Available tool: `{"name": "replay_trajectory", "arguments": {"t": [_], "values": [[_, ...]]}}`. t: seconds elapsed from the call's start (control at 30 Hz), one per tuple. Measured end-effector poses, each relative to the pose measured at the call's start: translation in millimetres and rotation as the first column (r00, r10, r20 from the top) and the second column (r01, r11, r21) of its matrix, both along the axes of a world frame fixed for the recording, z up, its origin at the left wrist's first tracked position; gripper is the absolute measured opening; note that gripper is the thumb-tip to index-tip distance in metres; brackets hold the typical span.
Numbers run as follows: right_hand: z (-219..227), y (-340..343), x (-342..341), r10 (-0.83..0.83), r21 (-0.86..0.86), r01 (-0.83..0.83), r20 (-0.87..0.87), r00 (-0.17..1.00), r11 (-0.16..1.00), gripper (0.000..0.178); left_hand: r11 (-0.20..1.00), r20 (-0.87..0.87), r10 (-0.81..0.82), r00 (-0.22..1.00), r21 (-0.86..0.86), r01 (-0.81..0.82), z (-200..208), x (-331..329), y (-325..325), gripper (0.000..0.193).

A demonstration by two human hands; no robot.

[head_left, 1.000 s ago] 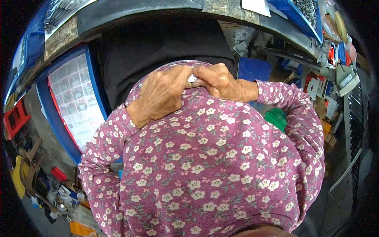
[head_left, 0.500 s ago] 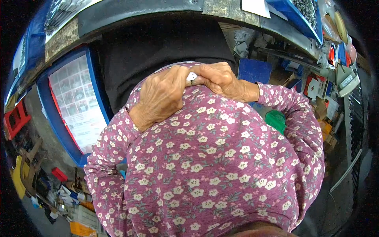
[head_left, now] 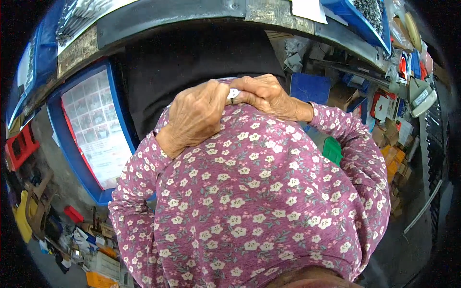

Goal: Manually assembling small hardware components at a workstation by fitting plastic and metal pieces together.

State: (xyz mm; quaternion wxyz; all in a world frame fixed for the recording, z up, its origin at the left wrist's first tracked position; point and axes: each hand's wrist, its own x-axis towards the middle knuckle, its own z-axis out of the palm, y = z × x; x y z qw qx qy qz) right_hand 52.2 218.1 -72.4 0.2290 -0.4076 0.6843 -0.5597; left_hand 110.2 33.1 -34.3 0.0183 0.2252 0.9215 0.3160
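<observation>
L hand [head_left: 197,115], R hand [head_left: 269,98], white pc [head_left: 234,93] between!
Both curled: R pinching it, L's grip hidden, can't tell. Fiddly two-hand step, prob.; next move needs steadiness.

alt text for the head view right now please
A person's left hand and right hand come together in front of their purple floral top, fingers curled, with a small white piece showing between them. To the left, a blue tray holds a printed sheet; a workbench edge curves across the top.
</observation>
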Motion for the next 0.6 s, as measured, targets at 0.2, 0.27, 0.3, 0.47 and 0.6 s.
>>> {"name": "replay_trajectory", "arguments": {"t": [0.2, 0.27, 0.3, 0.47, 0.6], "values": [[8.3, -0.6, -14.6, 0.041, 0.103, -0.048, 0.067, 0.997, 0.994, 0.022, 1.000, -0.011, 0.016, 1.000, -0.013, -0.017, -6.1, -7.0, -3.8, 0.007], [16.0, -2.9, -22.9, 0.027, 0.063, -0.029, 0.036, 0.999, 0.998, 0.020, 0.997, -0.023, 0.035, 0.999, 0.064, -0.033, -3.9, -15.5, -5.0, 0.008], [16.4, -2.6, -25.5, 0.019, 0.033, -0.020, 0.033, 0.999, 0.999, 0.019, 0.994, -0.031, 0.041, 0.999, 0.107, -0.038, 0.1, -17.1, -5.0, 0.009], [48.9, 9.7, -72.9, -0.120, 0.121, 0.116, 0.026, 0.992, 0.986, 0.021, 0.949, 0.041, 0.204, 0.978, 0.238, -0.208, 11.3, -33.6, -6.2, 0.015], [58.2, 10.7, -120.0, -0.434, 0.199, 0.464, -0.179, 0.883, 0.863, 0.016, 0.865, 0.171, 0.299, 0.939, 0.366, -0.343, 31.9, -48.7, -7.0, 0.008]]}}
